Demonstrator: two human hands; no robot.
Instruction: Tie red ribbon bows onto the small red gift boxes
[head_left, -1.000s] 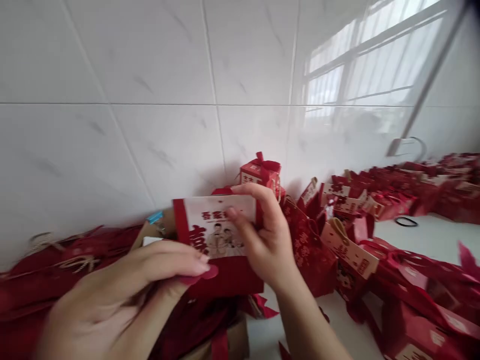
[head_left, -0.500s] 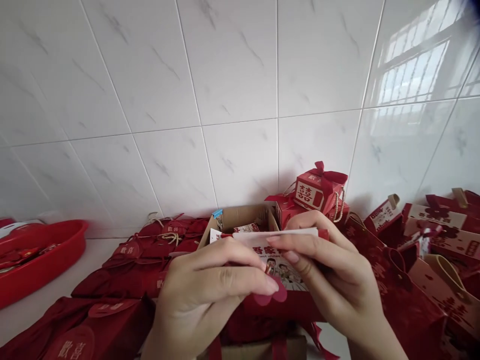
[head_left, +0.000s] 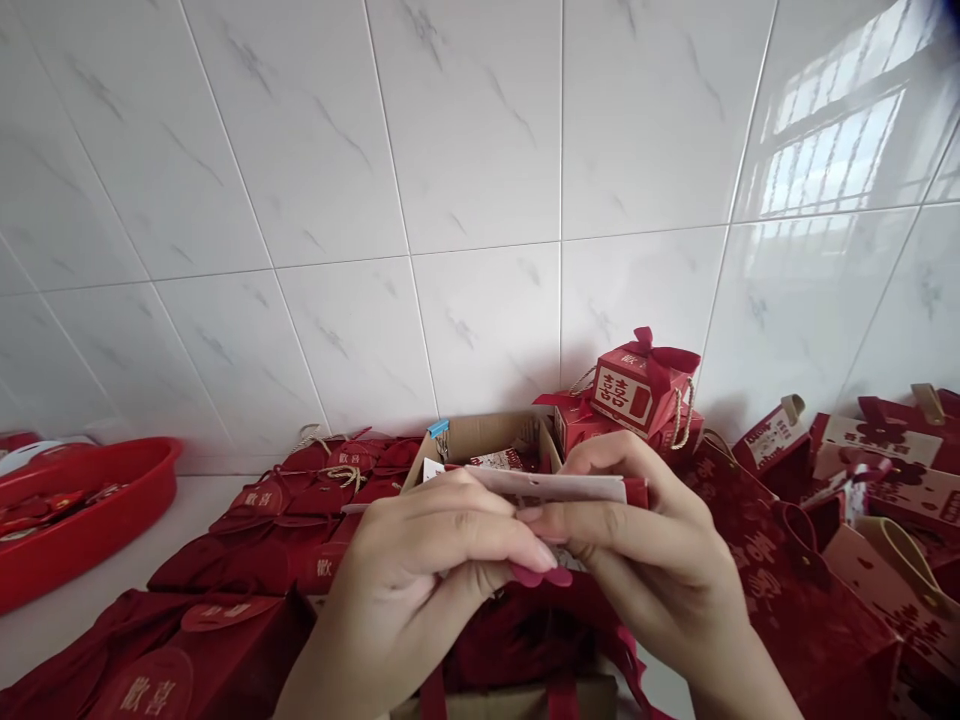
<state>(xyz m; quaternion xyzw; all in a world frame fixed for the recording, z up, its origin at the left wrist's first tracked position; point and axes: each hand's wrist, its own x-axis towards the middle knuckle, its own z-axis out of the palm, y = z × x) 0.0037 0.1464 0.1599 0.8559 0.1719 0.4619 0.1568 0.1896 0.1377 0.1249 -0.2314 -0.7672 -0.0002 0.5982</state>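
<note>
In front of me, both hands are around a red-and-white printed gift box (head_left: pixel 559 487), whose pale upper edge faces me. My left hand (head_left: pixel 420 560) is closed, pinching a dark pink flower-shaped tag (head_left: pixel 553 577) against the front of the box. My right hand (head_left: pixel 652 545) grips the right side of the box, its thumb and index finger near my left fingertips. The fingers hide most of the front panel. Below the hands lies dark red ribbon or fabric (head_left: pixel 525 630) over a cardboard edge.
A cardboard box (head_left: pixel 480 432) with a blue clip (head_left: pixel 439 428) stands behind the hands. Red gift boxes (head_left: pixel 255 500) lie in rows at left, near a red basin (head_left: pixel 97 530). A ribboned box (head_left: pixel 637 385) sits stacked at back right; red gift bags (head_left: pixel 795 560) crowd the right.
The held box has tilted, so its printed front panel is now mostly out of sight. My hands have drawn closer together, and the tag sits slightly higher, with less of it showing.
</note>
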